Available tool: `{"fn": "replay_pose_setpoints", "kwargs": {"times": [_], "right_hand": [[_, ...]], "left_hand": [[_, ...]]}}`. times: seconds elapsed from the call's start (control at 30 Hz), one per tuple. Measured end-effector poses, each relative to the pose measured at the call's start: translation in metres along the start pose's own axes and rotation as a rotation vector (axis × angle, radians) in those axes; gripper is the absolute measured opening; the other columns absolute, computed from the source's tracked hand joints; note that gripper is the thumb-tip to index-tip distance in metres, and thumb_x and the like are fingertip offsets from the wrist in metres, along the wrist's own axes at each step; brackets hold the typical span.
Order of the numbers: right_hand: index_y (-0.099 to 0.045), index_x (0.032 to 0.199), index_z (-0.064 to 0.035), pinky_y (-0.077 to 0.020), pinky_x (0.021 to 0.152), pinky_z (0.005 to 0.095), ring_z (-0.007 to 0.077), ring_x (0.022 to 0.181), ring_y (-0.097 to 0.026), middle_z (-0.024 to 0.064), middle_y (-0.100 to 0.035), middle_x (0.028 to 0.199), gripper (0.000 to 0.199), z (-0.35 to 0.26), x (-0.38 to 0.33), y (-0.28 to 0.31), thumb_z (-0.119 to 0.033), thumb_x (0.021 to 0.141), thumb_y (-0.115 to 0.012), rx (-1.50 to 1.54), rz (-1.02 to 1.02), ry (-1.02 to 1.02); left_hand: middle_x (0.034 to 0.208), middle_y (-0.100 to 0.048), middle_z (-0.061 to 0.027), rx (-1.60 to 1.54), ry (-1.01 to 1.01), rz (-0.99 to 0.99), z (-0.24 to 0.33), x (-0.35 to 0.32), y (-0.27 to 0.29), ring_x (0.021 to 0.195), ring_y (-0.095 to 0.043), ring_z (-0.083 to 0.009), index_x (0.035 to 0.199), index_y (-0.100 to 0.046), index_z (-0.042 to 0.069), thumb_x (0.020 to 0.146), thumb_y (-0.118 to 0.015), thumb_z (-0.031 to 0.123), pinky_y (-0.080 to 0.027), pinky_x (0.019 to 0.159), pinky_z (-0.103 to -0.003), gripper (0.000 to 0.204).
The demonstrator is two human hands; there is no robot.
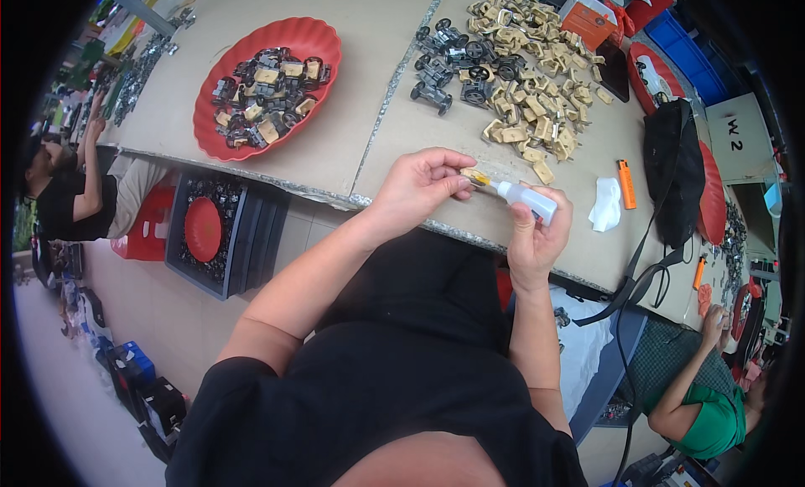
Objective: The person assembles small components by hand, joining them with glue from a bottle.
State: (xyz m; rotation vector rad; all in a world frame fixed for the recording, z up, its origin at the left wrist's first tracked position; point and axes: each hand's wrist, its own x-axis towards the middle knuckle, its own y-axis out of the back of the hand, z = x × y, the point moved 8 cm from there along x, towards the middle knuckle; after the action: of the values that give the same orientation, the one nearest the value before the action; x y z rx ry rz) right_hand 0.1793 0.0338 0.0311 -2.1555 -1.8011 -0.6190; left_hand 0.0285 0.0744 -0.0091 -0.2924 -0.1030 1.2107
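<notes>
Gripping glue bottle (528,198) at table edge (335,194), hands (419,185) touching

Two hands are working at the table edge: the left hand (417,188) and the right hand (535,235), sharing one small white squeeze bottle (527,196). One red scalloped tray (267,83) is holding assembled toy cars, too jumbled to count. One orange lighter (625,183) and one crumpled white tissue (605,204) are lying nearby. Tan wooden pieces (537,101) are piling up uncountably.

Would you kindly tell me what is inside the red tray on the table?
The red tray holds a heap of small toy car frames, dark with tan parts. Whatever lies beneath the top layer is covered.
</notes>
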Motion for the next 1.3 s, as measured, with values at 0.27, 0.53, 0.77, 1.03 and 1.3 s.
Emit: {"fn": "replay_pose_setpoints", "kwargs": {"times": [0.27,0.53,0.77,1.03,1.3], "right_hand": [[-0.041,0.098,0.0023,-0.0429,0.073,0.0260,0.0174,0.083,-0.052,0.0117,-0.048,0.090,0.031,0.0005,0.0005,-0.0001,-0.013,0.079,-0.060,-0.013,0.015,0.045],[-0.041,0.098,0.0022,-0.0429,0.073,0.0263,0.0174,0.083,-0.052,0.0115,-0.048,0.090,0.032,0.0004,-0.0004,0.0025,-0.013,0.079,-0.060,-0.017,0.029,0.033],[-0.041,0.098,0.0021,-0.0431,0.072,0.0259,0.0168,0.081,-0.052,0.0118,-0.049,0.090,0.031,0.0035,-0.0021,0.0017,-0.013,0.079,-0.060,-0.042,0.011,0.012],[-0.040,0.100,0.0011,-0.0417,0.071,0.0242,0.0144,0.079,-0.051,0.0108,-0.049,0.092,0.030,0.0009,-0.0011,0.0024,-0.014,0.081,-0.058,-0.007,0.033,0.032],[-0.039,0.099,0.0020,-0.0429,0.074,0.0267,0.0176,0.084,-0.052,0.0119,-0.048,0.091,0.032,0.0016,0.0008,0.0013,-0.012,0.079,-0.059,0.004,0.023,0.013]], "left_hand": [[0.081,-0.059,-0.0069,0.013,0.013,-0.002,-0.0003,-0.0007,-0.0003,0.074,-0.057,-0.0098,0.103,-0.050,-0.006,0.081,-0.049,-0.002,-0.047,0.069,-0.021,0.022],[0.080,-0.059,-0.0070,0.009,0.002,0.015,0.0024,-0.0001,0.0003,0.074,-0.057,-0.0102,0.103,-0.050,-0.006,0.081,-0.049,-0.002,-0.047,0.070,-0.022,0.022],[0.085,-0.060,-0.0081,-0.032,0.010,0.038,-0.0009,0.0010,0.0049,0.075,-0.059,-0.0098,0.102,-0.051,-0.003,0.080,-0.053,0.000,-0.047,0.072,-0.021,0.022],[0.085,-0.060,-0.0078,0.005,0.016,0.027,-0.0018,0.0012,0.0036,0.075,-0.059,-0.0097,0.102,-0.051,-0.003,0.081,-0.052,0.000,-0.047,0.072,-0.021,0.022],[0.083,-0.060,-0.0068,0.010,0.012,0.011,-0.0006,0.0016,0.0020,0.074,-0.058,-0.0094,0.102,-0.053,-0.003,0.081,-0.052,0.000,-0.047,0.071,-0.021,0.021]]}}
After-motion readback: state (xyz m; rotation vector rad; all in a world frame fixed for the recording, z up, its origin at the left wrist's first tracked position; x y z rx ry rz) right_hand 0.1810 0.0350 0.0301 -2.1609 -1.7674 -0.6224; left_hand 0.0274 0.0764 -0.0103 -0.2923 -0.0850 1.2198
